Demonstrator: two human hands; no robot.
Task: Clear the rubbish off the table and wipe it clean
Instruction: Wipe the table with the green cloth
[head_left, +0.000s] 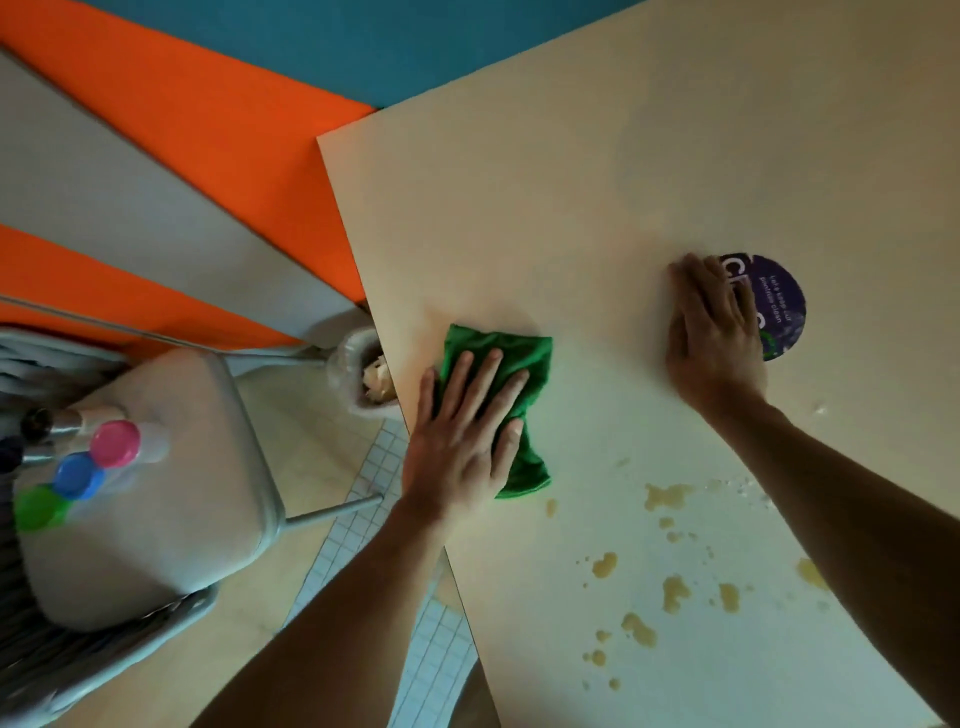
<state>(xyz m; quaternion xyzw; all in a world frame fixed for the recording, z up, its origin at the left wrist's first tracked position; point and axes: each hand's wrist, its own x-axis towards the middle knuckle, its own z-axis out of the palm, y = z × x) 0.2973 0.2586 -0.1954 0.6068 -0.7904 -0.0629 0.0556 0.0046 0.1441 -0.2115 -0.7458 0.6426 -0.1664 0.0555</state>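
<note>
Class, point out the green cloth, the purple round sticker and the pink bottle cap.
green cloth (511, 358): head view, upper part beyond the fingers.
purple round sticker (779, 296): head view, its printed face.
pink bottle cap (115, 443): head view, cap top.

Far half of the table (597, 156): bare surface, open for a hand from the left edge across to the right.

Mid-table: left hand (462, 436) lies flat on a green cloth (498, 364) near the left edge; right hand (714, 332) lies flat, partly over a round purple sticker (779, 296). A bare strip lies between the two hands.

Near part: yellowish spill patches (670, 592) scattered between the two forearms.

Off the left edge: a clear cup holding crumpled rubbish (363, 374) just beside the table, then a chair (156, 493) carrying bottles with pink, blue and green caps (78, 475).
</note>
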